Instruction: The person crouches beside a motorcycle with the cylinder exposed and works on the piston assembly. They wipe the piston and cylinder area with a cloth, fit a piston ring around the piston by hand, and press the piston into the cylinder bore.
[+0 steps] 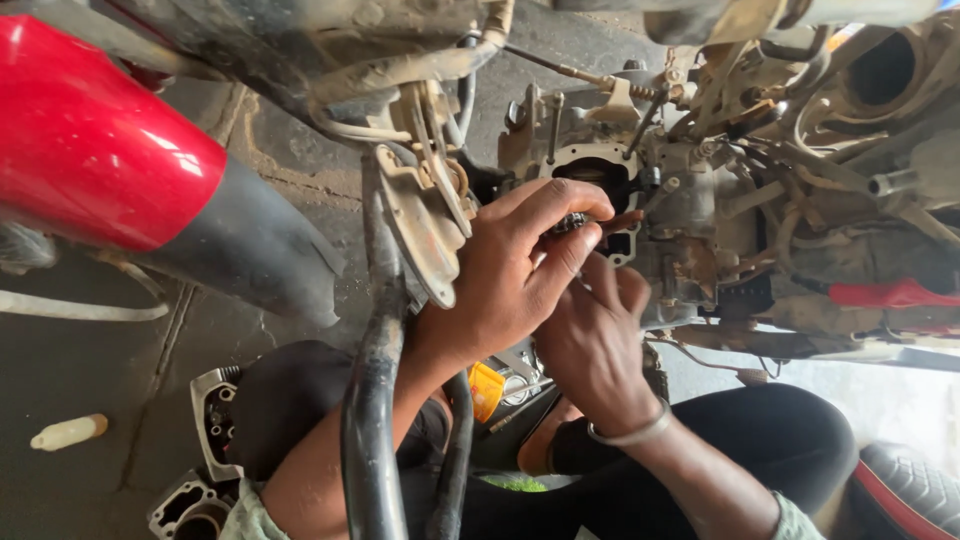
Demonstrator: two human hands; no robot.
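Observation:
A dirty grey motorcycle engine block (690, 200) with an open round bore (595, 172) fills the upper middle. My left hand (515, 265) reaches up to the bore's lower edge, its fingertips pinched on a small dark metal part (572, 224). My right hand (595, 340), with a metal bangle on the wrist, sits just below and behind it, its fingers curled up against the same spot by the engine. What the right fingers hold is hidden by the left hand.
A red and black fender (130, 170) is at upper left. A black frame tube (375, 400) crosses my left forearm. On the concrete floor lie a finned cylinder part (210, 410), a small white bottle (68, 431) and an orange item (486, 390). Red-handled tool (890, 294) at right.

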